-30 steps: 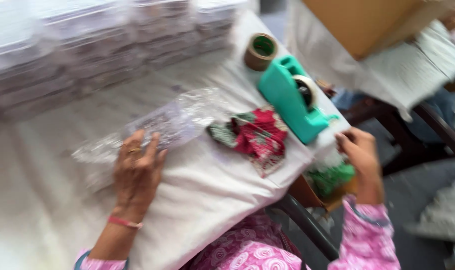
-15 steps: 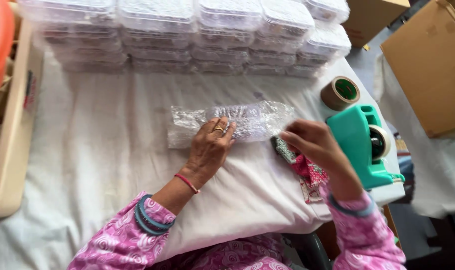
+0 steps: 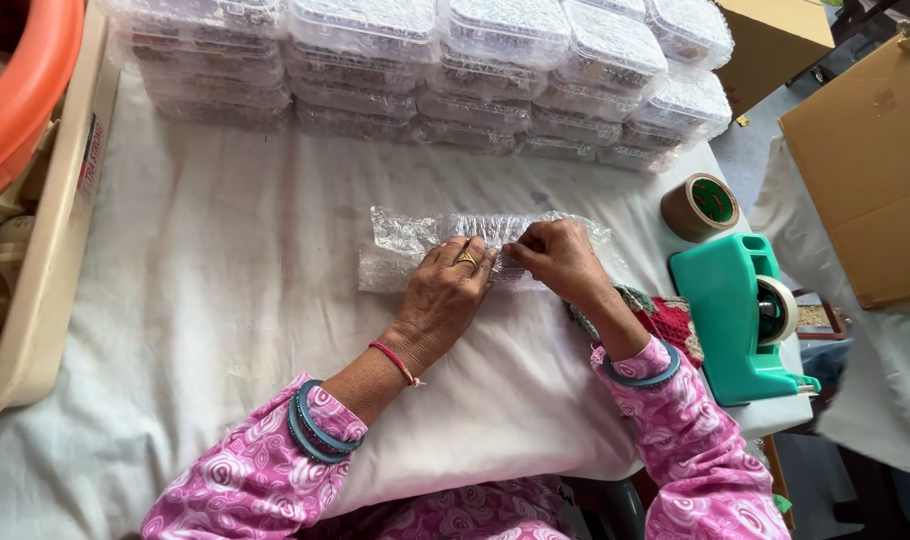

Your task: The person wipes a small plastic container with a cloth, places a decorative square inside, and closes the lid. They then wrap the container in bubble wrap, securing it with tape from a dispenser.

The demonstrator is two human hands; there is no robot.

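- The bubble wrap bundle [image 3: 415, 240] lay flat on the white cloth-covered table [image 3: 205, 260], about mid-table and just in front of the stacked clear plastic containers [image 3: 445, 70], not touching them.
- The left hand [image 3: 447, 290] rested palm down on the bundle's middle, fingers together and slightly curled, pressing the wrap against the table. A ring showed on one finger, and a red thread bracelet [image 3: 395, 362] sat at the wrist.
- The right hand [image 3: 560, 258] lay on the bundle immediately beside the left, fingertips bent inward and pinching a fold of the wrap. The two hands were touching or very nearly so at the fingertips.
- What the wrap enclosed could not be determined.
- A teal tape dispenser [image 3: 732, 318] stood at the right edge of the table, with a roll of brown tape [image 3: 700, 206] just behind it.
- A red and green knitted item [image 3: 665, 318] lay between the right forearm and the dispenser, partly hidden by the pink patterned sleeve [image 3: 690, 440].
- A cardboard box [image 3: 865, 170] stood off the table to the right.
- A beige tray [image 3: 45, 250] and an orange tub [image 3: 20, 90] sat at the left edge.
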